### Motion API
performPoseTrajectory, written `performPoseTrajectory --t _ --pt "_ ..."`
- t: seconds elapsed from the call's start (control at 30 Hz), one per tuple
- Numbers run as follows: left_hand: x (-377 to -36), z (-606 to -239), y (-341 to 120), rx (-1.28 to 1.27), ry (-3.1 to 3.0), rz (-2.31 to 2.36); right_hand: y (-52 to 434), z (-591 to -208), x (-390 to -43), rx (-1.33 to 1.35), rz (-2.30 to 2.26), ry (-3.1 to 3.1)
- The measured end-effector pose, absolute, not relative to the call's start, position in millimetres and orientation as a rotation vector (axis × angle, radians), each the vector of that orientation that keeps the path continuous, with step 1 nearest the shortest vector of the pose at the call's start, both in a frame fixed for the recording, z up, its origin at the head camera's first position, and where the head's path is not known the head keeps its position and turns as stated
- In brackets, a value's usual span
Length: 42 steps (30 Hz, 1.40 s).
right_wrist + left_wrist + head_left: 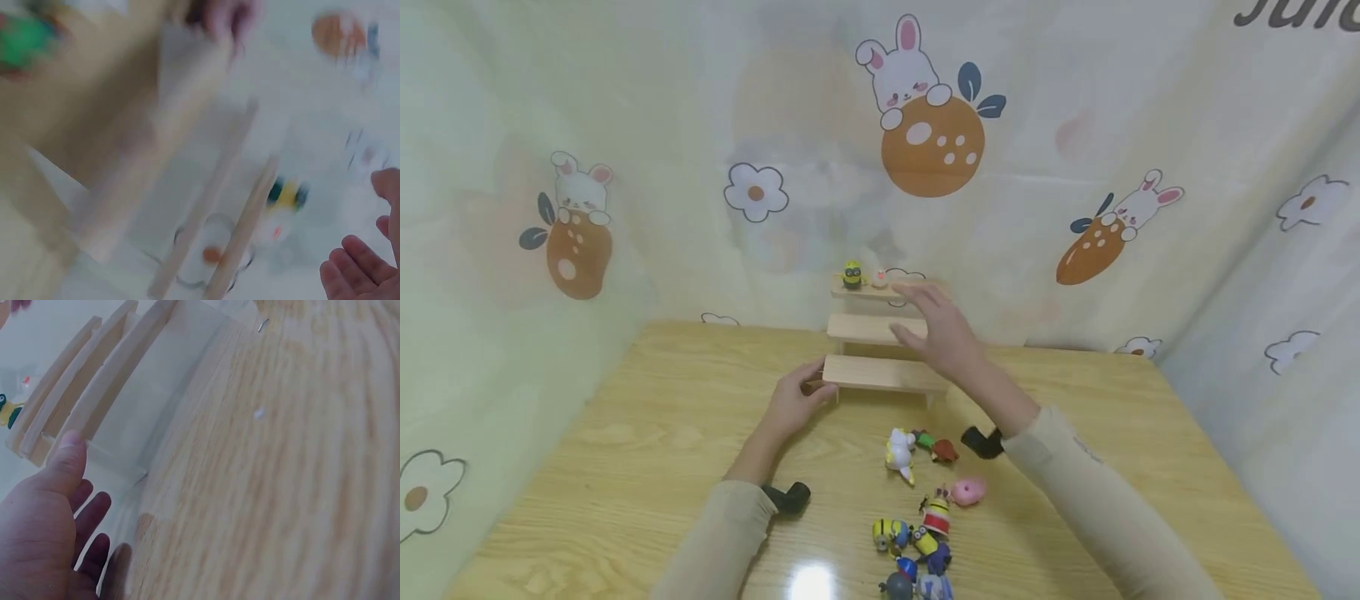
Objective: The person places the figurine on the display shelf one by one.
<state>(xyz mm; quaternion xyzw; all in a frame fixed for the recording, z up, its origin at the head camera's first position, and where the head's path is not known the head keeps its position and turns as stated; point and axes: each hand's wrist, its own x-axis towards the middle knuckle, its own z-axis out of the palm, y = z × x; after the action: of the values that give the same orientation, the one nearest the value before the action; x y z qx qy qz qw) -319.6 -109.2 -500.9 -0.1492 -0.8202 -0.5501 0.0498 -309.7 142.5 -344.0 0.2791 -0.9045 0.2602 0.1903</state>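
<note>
Right, here's the shelf (880,375), three pale wooden steps with visible grain and rounded corners, on whitish see-through supports at the back of the table (662,417). A yellow-and-black goggled toy (852,275) and a small white figure (880,281) stand up top. The left hand (793,402) grips the bottom step's left end, thumb against its edge; the right hand (950,337) holds nothing, thumb and fingers apart, by the upper steps.
</note>
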Motion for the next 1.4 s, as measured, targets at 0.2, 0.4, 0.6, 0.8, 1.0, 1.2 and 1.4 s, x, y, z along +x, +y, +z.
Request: performPoseTrajectory --t 0.2,0.4,0.6,0.8,1.0,1.2,1.4 --pt "-323 -491 -113 -0.454 -2.522 -1.663 143 -394 -206 1.343 0.350 -2.443" --pt "-324 -489 -116 -0.435 -2.518 -1.720 142 -447 -135 1.656 -0.030 -2.331" --pt "-325 -492 -118 -0.447 -2.506 -1.710 140 -465 -126 1.664 -0.206 -2.303" --pt "-325 -499 -114 -0.475 -2.532 -1.684 143 -474 -140 1.697 -0.212 -2.315" --pt "-322 -501 -113 -0.470 -2.511 -1.697 150 -475 -166 1.657 -0.160 -2.305" --pt "-320 -503 -113 -0.475 -2.491 -1.748 157 -469 -178 1.653 -0.112 -2.378" --pt "-320 -503 -111 -0.482 -2.503 -1.720 168 -447 -184 1.609 0.254 -2.524"
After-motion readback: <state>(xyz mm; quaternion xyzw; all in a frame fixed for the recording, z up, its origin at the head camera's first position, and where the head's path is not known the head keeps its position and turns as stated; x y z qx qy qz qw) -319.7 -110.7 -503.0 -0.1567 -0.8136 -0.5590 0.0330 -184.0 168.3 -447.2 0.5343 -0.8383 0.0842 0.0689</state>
